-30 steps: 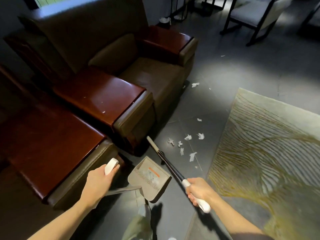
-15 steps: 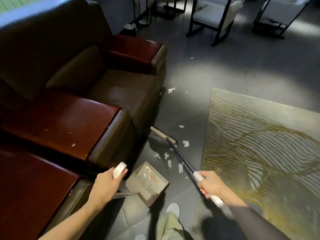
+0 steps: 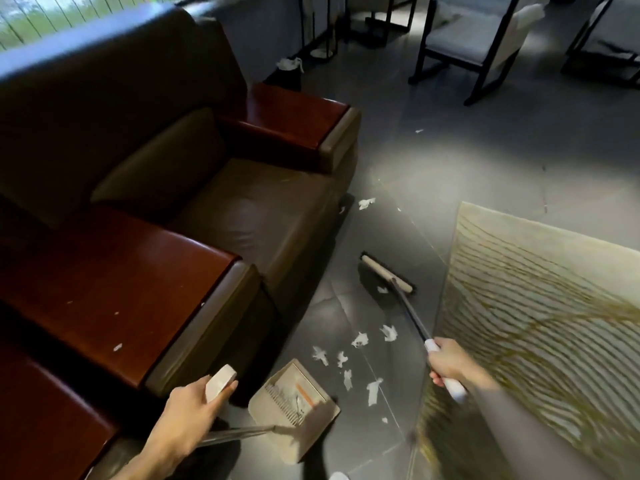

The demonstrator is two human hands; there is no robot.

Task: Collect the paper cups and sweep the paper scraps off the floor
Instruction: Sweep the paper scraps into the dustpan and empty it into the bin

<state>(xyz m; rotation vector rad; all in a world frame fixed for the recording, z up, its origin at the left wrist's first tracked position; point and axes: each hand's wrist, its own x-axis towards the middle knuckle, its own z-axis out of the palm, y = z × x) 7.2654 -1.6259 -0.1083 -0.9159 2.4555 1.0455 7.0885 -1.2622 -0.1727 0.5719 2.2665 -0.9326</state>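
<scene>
Left hand (image 3: 194, 407): grip clamped on the dustpan (image 3: 294, 403) handle top, pan low at 6 o'clock. Can't tell if it touches the floor (image 3: 346, 441). Right hand (image 3: 446, 362): grip clamped on the white end of the broom (image 3: 410, 315). Broom head (image 3: 386, 271) is on the floor at centre. Scraps (image 3: 360, 339) lie loose between head and pan, one against the bristles, and another sits at 12 o'clock of the head near the sofa (image 3: 242, 216). Rug (image 3: 536, 306) at 3 o'clock.

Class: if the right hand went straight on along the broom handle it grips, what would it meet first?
Probably the broom head. The right hand has only bare handle before it, though depth is unclear.
</scene>
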